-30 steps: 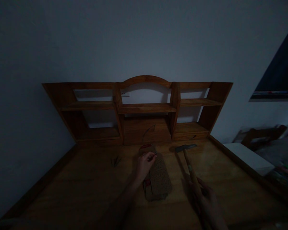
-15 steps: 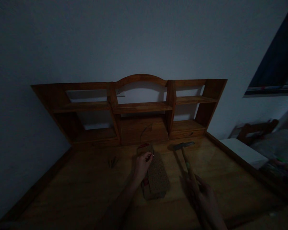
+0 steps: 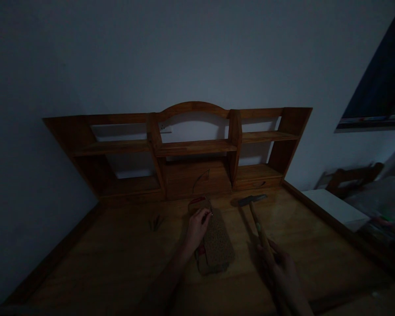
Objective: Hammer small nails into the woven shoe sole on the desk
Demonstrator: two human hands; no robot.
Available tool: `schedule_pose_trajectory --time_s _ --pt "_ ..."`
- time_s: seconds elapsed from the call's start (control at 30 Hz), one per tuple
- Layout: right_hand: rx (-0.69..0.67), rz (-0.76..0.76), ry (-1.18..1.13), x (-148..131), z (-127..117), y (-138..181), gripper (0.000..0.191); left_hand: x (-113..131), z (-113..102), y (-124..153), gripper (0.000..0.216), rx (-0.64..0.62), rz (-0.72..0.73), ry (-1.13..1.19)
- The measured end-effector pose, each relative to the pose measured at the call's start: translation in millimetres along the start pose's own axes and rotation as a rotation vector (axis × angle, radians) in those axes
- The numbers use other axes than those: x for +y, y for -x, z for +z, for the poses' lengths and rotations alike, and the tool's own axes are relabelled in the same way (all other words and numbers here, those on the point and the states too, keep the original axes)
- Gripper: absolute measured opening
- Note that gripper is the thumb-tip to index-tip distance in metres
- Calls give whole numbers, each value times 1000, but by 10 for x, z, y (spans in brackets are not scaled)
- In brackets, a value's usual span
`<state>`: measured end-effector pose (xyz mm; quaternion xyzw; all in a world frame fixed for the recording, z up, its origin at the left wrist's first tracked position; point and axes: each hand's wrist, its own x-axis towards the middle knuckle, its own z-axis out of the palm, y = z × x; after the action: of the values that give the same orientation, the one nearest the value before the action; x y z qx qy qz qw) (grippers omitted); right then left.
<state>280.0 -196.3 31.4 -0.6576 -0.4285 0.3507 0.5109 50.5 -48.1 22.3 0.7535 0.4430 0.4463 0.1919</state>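
Note:
My right hand (image 3: 281, 263) is closed round the wooden handle of a hammer (image 3: 262, 237), whose dark metal head is raised at the far end, to the right of a speckled brown block (image 3: 219, 237). My left hand (image 3: 199, 224) rests over the block's left side, thumb and fingers pinched on a small thin piece with a bright glint, seemingly a nail (image 3: 211, 213). The block has red patches at its far end and left edge. Several thin dark pieces, like nails (image 3: 156, 222), lie on the desk left of the block.
The wooden desk (image 3: 118, 263) has raised side edges. At its back stands a wooden shelf unit (image 3: 195, 148) against the wall, with a wall socket (image 3: 165, 127) behind it. To the right are a white surface (image 3: 335, 206) and a wooden chair back (image 3: 358, 177). The light is dim.
Almost nothing differs. My left hand has shifted very slightly to the right with its pinch kept; the hammer stays in my right hand at the same place.

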Motion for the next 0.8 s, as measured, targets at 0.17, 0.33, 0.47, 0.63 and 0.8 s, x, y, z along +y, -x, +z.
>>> schedule_pose_trajectory --time_s 0.17,0.33,0.47,0.63,0.8 --pt "-68 7 7 39 -35 -15 68 -29 3 -7 17 -31 -34 2" --pt "-20 -28 8 110 -23 -49 65 -59 24 4 18 -26 -34 21" --pt "-41 -11 36 113 -30 -55 65 -46 31 6 19 -21 -22 20" --pt "-37 -23 6 86 -30 -46 64 -6 2 0 18 -50 -17 17" --pt "-38 -9 35 58 -31 -46 61 -33 21 3 17 -58 -20 31"
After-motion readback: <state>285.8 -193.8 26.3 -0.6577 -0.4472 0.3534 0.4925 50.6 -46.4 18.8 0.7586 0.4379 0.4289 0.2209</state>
